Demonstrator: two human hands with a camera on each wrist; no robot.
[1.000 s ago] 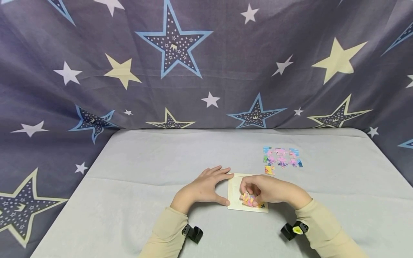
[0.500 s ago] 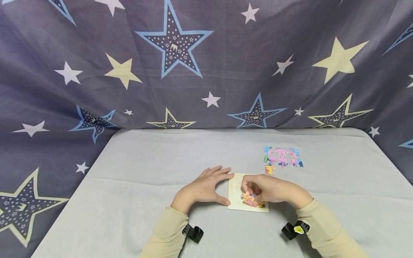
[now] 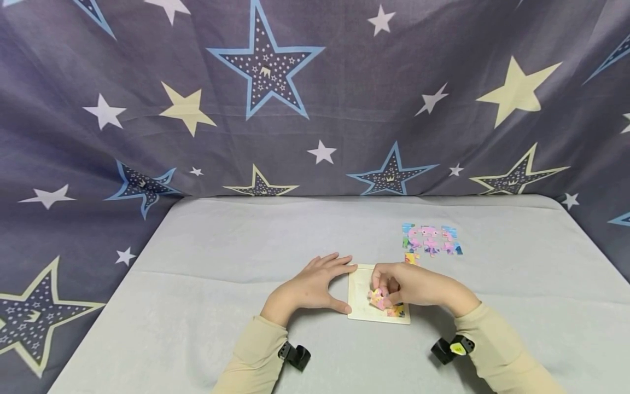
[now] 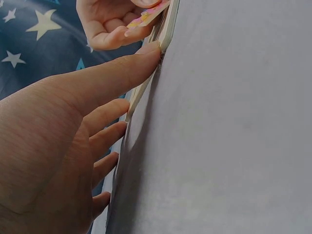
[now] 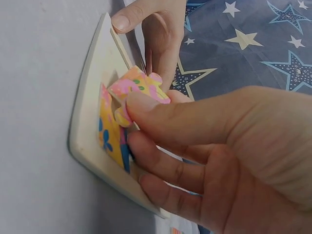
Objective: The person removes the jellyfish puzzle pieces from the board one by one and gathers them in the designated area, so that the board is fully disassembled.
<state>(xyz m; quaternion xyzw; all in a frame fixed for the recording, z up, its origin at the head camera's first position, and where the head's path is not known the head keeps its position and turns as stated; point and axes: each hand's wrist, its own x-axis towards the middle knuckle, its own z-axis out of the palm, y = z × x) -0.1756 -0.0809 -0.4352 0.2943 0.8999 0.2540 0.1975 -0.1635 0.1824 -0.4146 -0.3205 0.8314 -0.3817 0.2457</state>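
My left hand (image 3: 311, 285) lies with fingers spread at the left side of a pale wooden puzzle board (image 3: 360, 290), thumb and index fingertip touching its edge. My right hand (image 3: 418, 284) pinches a pink and yellow puzzle piece (image 3: 377, 299) between thumb and fingers, tilted close over the board. In the right wrist view, the held piece shows a round knob, and an orange piece with blue marks (image 5: 109, 134) sits in the board's corner beside it. The left wrist view shows the left thumb (image 4: 117, 72) against the board's edge.
Beyond the board, several puzzle pieces (image 3: 430, 233) with pink figures on blue lie in rows. One yellow piece (image 3: 411, 258) lies just below them, partly behind the right hand. A grey cloth (image 3: 246, 241) covers the table, and a starry curtain (image 3: 315, 109) hangs behind.
My right hand has shifted slightly away from the person and turned the held piece. The orange piece in the board's near right corner shows more now. The left hand has stayed put.
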